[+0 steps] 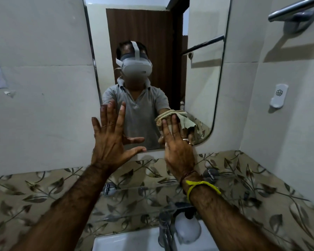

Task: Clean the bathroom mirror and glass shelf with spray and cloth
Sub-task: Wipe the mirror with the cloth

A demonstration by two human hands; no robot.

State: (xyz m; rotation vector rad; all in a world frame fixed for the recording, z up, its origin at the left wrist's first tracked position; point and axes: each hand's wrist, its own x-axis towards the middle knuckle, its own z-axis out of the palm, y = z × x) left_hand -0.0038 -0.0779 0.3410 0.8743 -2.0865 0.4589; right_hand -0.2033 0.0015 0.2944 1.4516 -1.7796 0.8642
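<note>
At lower mirror edge, wipe in progress. Risk: left hand [111, 140] flat on rectangular metal-trimmed wall mirror [203, 78], bare skin likely leaves fresh smears; loose cloth tail may skip corner. Grip: left hand fingers spread wide, holding nothing; right hand [178, 153] fingers straight, pressing crumpled beige cloth [186, 119] onto glass. Clear glass shelf [143, 189] below, no hand on it; white spray bottle [188, 230] by sink.

White tiles [43, 51] cover the walls above a leaf-patterned band [261, 178]. The right wall carries a metal towel bar [294, 9] and a white hook [279, 96]. Below, a white basin [127, 241] with a chrome tap [164, 230].
</note>
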